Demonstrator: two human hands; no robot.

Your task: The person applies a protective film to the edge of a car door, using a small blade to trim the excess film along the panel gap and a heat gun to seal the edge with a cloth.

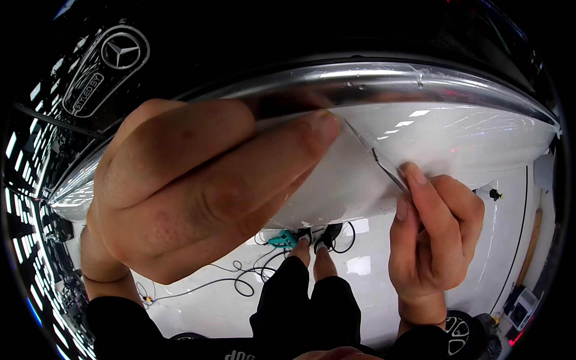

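Beneath my hands spans a glossy white car body panel [450, 135], edged by a shiny trim strip [387, 74] with water drops on it. My left hand [202, 189] is large in view over the panel; its index fingertip lies close to the trim's lower edge, and its thumb is mostly hidden. From near that fingertip a thin, clear film strip [360, 137] runs down to my right hand [432, 225]. The right thumb and index finger pinch the strip's lower end. Whether the left fingers grip its upper end cannot be told.
Black bodywork [279, 36] with an emblem [120, 50] lies beyond the trim. On the white floor are a teal tool [283, 240] by my feet and looping black cables [243, 283]. A wheel [456, 333] shows behind my right arm.
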